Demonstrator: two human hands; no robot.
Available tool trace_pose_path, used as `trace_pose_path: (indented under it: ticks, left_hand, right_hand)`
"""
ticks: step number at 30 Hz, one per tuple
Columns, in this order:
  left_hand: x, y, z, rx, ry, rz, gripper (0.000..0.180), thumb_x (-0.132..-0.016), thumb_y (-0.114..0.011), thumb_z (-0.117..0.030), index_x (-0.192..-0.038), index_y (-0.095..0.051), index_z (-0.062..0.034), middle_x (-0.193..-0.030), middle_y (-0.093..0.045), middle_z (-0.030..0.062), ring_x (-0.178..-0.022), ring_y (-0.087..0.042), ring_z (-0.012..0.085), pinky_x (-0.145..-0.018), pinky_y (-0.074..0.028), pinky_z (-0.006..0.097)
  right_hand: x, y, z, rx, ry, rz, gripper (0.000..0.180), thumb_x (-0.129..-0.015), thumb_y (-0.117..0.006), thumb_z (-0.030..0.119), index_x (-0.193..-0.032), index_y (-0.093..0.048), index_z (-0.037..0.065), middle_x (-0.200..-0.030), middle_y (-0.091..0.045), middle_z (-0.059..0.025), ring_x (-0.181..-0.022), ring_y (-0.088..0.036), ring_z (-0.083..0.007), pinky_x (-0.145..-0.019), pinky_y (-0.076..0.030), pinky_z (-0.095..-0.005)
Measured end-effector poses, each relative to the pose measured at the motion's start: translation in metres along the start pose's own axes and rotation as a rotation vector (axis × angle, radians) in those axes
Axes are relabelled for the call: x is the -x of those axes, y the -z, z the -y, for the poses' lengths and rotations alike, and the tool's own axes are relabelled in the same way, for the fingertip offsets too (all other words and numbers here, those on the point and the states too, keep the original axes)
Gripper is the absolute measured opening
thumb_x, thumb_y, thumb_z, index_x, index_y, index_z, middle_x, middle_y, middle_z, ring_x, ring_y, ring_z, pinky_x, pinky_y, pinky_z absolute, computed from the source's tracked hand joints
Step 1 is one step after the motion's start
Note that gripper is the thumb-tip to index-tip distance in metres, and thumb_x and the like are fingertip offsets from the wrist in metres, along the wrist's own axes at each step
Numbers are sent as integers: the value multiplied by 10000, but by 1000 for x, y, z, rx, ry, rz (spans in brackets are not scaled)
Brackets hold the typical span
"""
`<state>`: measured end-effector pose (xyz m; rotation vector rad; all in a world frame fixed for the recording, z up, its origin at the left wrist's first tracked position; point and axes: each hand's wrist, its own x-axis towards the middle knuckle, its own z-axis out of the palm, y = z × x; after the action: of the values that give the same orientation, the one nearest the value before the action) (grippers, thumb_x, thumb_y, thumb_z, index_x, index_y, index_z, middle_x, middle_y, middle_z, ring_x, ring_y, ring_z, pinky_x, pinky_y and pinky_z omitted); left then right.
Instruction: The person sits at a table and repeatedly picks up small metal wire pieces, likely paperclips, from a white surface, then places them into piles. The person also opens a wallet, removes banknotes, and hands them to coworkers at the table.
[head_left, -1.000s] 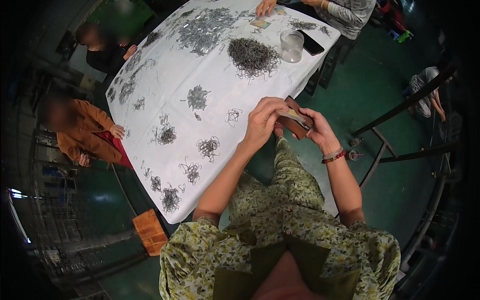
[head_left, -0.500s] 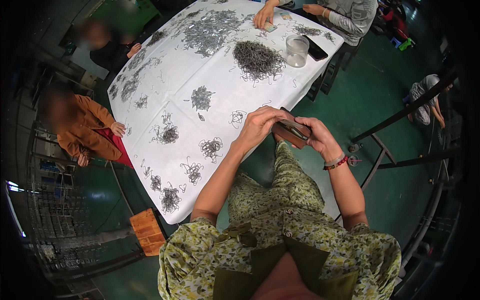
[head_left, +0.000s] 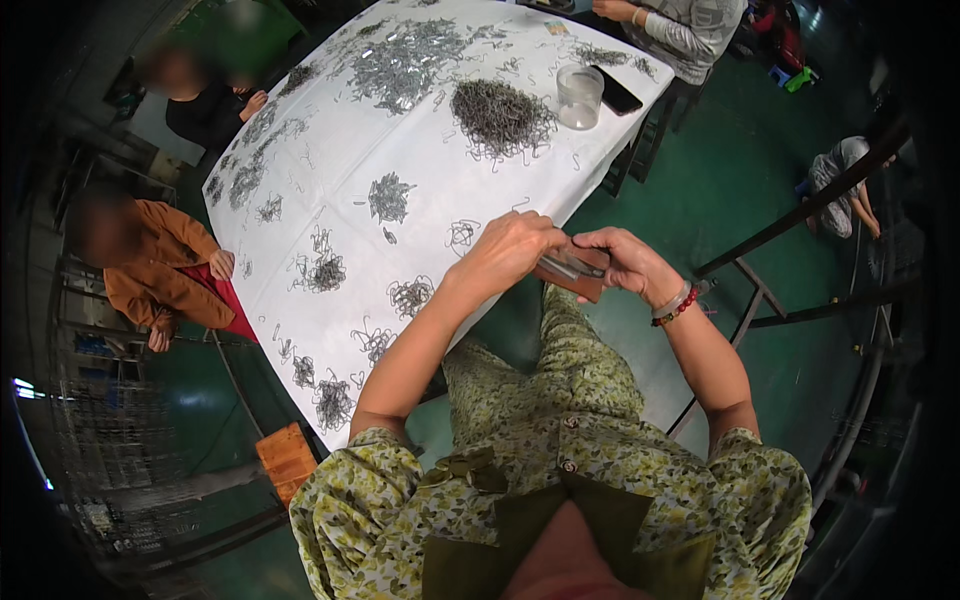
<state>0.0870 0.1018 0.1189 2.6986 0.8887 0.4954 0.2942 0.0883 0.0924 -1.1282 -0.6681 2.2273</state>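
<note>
- Nearest, just off the table's (head_left: 300,170) near edge and above the person's lap, both hands meet around a small brown block (head_left: 578,280) with a few thin metal pieces lying along its top.
- The right hand (head_left: 628,262) is wrapped around the block's right end, fingers curled shut on it; a beaded bracelet (head_left: 677,304) sits on that wrist.
- The left hand (head_left: 512,246) is closed over the block's left end, fingertips pinching at the metal pieces; whether it grips the block itself or only the pieces I cannot tell.
- Judging by what lies about, little is done: only a few pieces sit on the block.
- Further in, small tangled clusters of wire hooks (head_left: 410,296) dot the white cloth along the near and left edges.
- Toward the far right corner lie a big dark heap of hooks (head_left: 500,115), a clear plastic cup (head_left: 579,95) and a dark phone (head_left: 616,89): plenty seems left.
- Other people sit along the left and far edges.
</note>
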Motion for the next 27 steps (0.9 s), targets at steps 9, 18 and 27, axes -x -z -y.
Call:
trace_pose_path:
  ticks: [9, 18, 27]
  left_hand:
    - [-5, 41, -36, 188, 45, -250, 97, -818, -580, -46, -912, -603, -44, -840, -574, 93, -794, -595, 263, -687, -468, 352]
    - [-10, -13, -5, 951, 243, -694, 119, -956, -419, -69, -1046, -426, 9, -852, -616, 141, -740, -659, 191, -669, -525, 295]
    - [6, -23, -4, 387, -168, -535, 226, -910, -392, 66, -1102, -363, -50, -940, -550, 167, -866, -617, 274, -790, -522, 354]
  right_hand:
    - [15, -2, -4, -97, -26, 104, 367, -916, -459, 192, -1192, -454, -50, -1104, -551, -182, -939, -605, -345, -657, -546, -578]
    - [-9, 13, 9, -254, -34, 297, 480, -899, -458, 298, -1266, -407, -7, -1187, -530, -208, -976, -588, -404, -677, -531, -504]
    - [-3, 1, 11, -203, 12, 82, 382, -891, -524, 222, -1179, -467, -24, -1106, -558, -184, -925, -607, -338, -633, -534, -556]
